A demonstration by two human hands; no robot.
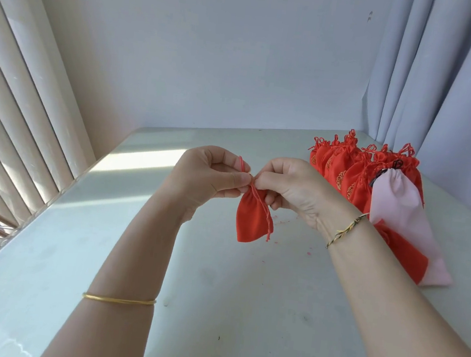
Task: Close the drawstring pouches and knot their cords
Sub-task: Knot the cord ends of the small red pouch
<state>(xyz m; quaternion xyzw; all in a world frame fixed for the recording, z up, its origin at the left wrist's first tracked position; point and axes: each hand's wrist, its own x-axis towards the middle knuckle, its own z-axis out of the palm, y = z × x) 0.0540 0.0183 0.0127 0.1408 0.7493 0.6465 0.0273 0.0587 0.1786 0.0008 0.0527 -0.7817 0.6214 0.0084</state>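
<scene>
Red pouch [253,221], cord [261,207] in pinch of left hand [205,172], right hand [295,188]; pile [346,173] beside

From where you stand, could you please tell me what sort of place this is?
Likely a home or small workroom corner: a plain white table against the wall, vertical blinds on the left, a pale curtain, and a heap of red pouches.

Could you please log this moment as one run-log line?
left hand: pinches red cord | right hand: pinches red cord | red pouch: neck gathered, hangs below hands | pile of red pouches: on table, right
</scene>
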